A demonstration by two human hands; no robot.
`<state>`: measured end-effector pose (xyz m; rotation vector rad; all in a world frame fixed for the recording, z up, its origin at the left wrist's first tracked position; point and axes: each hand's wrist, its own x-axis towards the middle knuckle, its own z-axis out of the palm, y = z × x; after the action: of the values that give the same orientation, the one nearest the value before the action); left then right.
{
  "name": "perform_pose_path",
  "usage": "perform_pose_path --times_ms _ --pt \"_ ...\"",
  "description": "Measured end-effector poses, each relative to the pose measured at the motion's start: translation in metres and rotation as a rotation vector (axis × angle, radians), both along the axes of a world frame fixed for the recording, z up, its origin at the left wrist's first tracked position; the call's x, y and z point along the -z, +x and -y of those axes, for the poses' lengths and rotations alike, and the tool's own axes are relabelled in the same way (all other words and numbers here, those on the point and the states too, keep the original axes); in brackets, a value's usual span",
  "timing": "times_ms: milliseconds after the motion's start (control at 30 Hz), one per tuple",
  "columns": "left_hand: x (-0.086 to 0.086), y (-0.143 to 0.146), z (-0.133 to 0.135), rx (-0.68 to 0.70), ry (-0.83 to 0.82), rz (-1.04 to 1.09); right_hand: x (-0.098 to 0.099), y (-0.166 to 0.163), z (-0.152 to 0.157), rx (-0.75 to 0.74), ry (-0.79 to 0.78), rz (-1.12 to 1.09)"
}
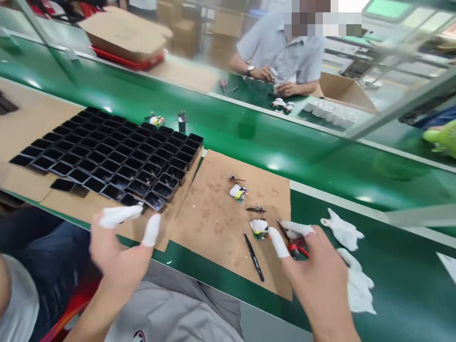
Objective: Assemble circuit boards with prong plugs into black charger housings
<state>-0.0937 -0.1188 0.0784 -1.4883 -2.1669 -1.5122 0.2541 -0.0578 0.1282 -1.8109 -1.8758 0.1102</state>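
Observation:
My left hand (114, 247) hovers over the near edge of the brown cardboard mat (217, 223), fingers spread, white cots on two fingertips, holding nothing. My right hand (313, 275) reaches toward a red-handled cutter (297, 248); its cot-covered thumb and forefinger are apart, just above the tool and beside a small white part on a circuit board (259, 227). A second such part (238, 192) lies further up the mat. Black tweezers (253, 256) lie near my right thumb.
A black compartment tray (107, 156) sits left on cardboard. White gloves (344, 231) lie on the green bench at right. The green conveyor belt (249, 128) runs across. Opposite, a person in a grey shirt (285, 52) handles small parts beside cardboard boxes (124, 33).

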Motion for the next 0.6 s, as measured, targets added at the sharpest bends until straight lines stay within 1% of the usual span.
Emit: perform_pose_path --times_ms 33,100,133,167,233,367,400,433,467,533,600 --pt "0.013 -0.003 -0.016 -0.032 -0.042 -0.098 0.019 -0.003 -0.017 0.038 -0.086 0.074" --pt "0.034 -0.007 -0.039 -0.093 -0.233 -0.223 0.051 -0.004 -0.037 0.078 -0.237 0.201" --pt "0.041 -0.007 -0.045 -0.087 -0.320 -0.247 0.061 -0.003 -0.041 0.085 -0.290 0.240" --pt "0.046 -0.007 -0.048 -0.069 -0.381 -0.258 0.066 -0.002 -0.043 0.082 -0.331 0.261" --pt "0.048 -0.007 -0.048 -0.009 -0.433 -0.270 0.068 0.000 -0.044 0.062 -0.382 0.262" --pt "0.039 -0.007 -0.035 0.093 -0.411 -0.302 0.056 -0.001 -0.045 0.058 -0.414 0.172" --pt "0.036 -0.006 -0.032 0.140 -0.374 -0.291 0.053 -0.002 -0.044 0.072 -0.409 0.110" --pt "0.032 -0.004 -0.029 0.218 -0.324 -0.265 0.051 -0.003 -0.044 0.094 -0.399 0.020" --pt "0.030 -0.002 -0.027 0.327 -0.273 -0.218 0.049 -0.004 -0.042 0.112 -0.389 -0.100" --pt "0.027 0.005 -0.025 0.602 -0.215 -0.062 0.049 -0.007 -0.038 0.108 -0.370 -0.406" --pt "0.031 0.013 -0.025 0.839 -0.249 0.119 0.051 -0.012 -0.032 0.039 -0.329 -0.755"
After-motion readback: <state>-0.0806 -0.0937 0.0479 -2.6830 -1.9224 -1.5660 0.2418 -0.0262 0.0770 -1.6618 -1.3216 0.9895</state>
